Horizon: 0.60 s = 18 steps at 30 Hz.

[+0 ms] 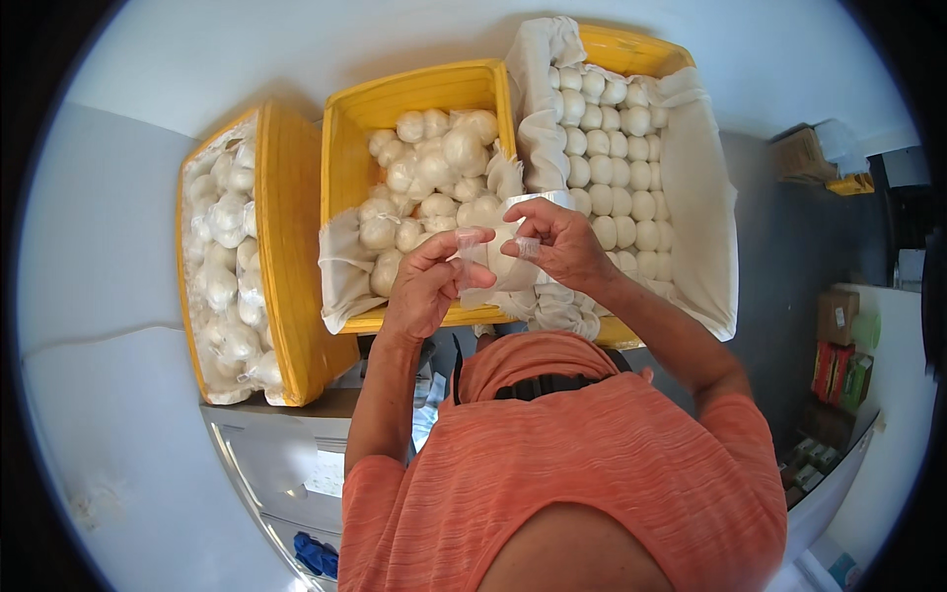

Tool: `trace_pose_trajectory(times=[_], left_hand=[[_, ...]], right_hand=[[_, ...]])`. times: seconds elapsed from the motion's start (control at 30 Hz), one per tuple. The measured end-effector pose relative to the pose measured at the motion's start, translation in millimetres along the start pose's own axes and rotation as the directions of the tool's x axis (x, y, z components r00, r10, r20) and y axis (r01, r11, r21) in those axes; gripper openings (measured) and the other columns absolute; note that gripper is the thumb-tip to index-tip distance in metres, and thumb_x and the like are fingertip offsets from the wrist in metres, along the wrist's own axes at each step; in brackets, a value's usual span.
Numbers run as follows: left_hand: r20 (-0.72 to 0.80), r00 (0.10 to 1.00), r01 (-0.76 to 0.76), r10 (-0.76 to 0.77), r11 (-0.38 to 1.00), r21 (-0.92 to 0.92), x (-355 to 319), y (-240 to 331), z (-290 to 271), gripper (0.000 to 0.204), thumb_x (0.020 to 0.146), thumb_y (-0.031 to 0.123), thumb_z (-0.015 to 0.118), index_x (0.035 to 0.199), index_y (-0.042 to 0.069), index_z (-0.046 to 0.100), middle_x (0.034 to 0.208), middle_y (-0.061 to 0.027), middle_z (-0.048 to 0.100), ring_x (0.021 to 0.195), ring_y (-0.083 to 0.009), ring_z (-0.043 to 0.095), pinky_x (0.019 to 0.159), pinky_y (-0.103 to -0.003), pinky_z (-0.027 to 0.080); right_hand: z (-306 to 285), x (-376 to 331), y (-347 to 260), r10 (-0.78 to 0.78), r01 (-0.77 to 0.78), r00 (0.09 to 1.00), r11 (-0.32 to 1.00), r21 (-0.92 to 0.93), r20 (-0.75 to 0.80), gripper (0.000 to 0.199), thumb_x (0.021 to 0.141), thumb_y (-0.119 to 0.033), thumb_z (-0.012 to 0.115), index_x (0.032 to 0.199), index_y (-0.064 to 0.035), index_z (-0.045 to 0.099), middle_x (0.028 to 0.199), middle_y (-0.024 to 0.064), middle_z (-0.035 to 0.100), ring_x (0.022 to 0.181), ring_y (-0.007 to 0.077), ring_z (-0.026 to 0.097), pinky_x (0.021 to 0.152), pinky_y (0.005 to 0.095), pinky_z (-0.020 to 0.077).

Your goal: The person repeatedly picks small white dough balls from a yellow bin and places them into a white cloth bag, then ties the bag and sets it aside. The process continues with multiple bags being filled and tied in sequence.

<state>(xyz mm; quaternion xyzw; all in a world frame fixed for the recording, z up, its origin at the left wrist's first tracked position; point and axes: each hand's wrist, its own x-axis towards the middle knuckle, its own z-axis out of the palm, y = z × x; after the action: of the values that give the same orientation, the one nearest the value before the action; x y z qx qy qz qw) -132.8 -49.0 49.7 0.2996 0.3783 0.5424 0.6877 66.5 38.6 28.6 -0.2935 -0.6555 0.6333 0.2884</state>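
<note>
A thin transparent plastic bag (508,274) hangs between my two hands above the front of the middle yellow crate (340,148). My left hand (434,281) has the film stretched at its thumb and index finger. My right hand (562,242) grips the other side of the bag, with film around its thumb. A round white bun seems to show through or behind the film. Below my left hand, the middle crate holds several bagged white buns (434,168). Rows of unwrapped white buns (602,143) lie in the cloth-lined crate (631,49) beyond my right hand.
Another yellow crate (286,247), tilted in view, stands at the left with bagged buns (227,217). White cloth (702,197) drapes over the right crate's side. Cardboard boxes (837,316) and colourful packages are stacked at the far right. Blue cloth (316,555) lies at lower left.
</note>
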Motion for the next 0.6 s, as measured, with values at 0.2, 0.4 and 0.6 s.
trace_pose_trajectory(times=[0.2,0.4,0.6], left_hand=[[-0.03,0.996,0.086,-0.081,0.971,0.223,12.6,-17.0,11.6,0.039,0.088,0.004,0.054,0.126,-0.003,0.049,0.111,-0.01,0.06,0.087,-0.0142,0.062,0.079,-0.027,0.05],[-0.067,0.996,0.082,-0.06,0.904,0.42,20.3,-30.9,-24.5,0.011,0.084,0.014,0.061,0.082,0.003,0.06,0.085,-0.0031,0.059,0.075,-0.0095,0.052,0.072,-0.025,0.042],[-0.032,0.999,-0.037,0.032,0.987,-0.156,22.2,-34.9,-27.0,0.018,0.086,0.018,0.056,0.081,0.002,0.06,0.083,-0.006,0.061,0.072,-0.0068,0.051,0.073,-0.02,0.04]], right_hand=[[13.8,2.9,-23.2,0.26,-0.285,0.958,0.894,0.346,0.118,0.066,0.079,-0.012,0.071,0.133,0.0004,0.037,0.093,0.0083,0.065,0.058,0.0043,0.049,0.046,0.0176,0.0382],[-23.5,-1.1,-1.4,0.354,-0.354,0.934,0.888,0.293,0.053,0.04,0.076,-0.004,0.067,0.111,0.0014,0.05,0.075,0.0031,0.06,0.054,0.0035,0.043,0.044,0.0193,0.0336],[-34.1,-9.5,22.2,0.216,-0.212,0.976,0.93,0.301,0.023,0.021,0.077,-0.003,0.059,0.097,0.0013,0.055,0.069,0.0038,0.06,0.06,0.0077,0.052,0.059,0.0225,0.0432]])
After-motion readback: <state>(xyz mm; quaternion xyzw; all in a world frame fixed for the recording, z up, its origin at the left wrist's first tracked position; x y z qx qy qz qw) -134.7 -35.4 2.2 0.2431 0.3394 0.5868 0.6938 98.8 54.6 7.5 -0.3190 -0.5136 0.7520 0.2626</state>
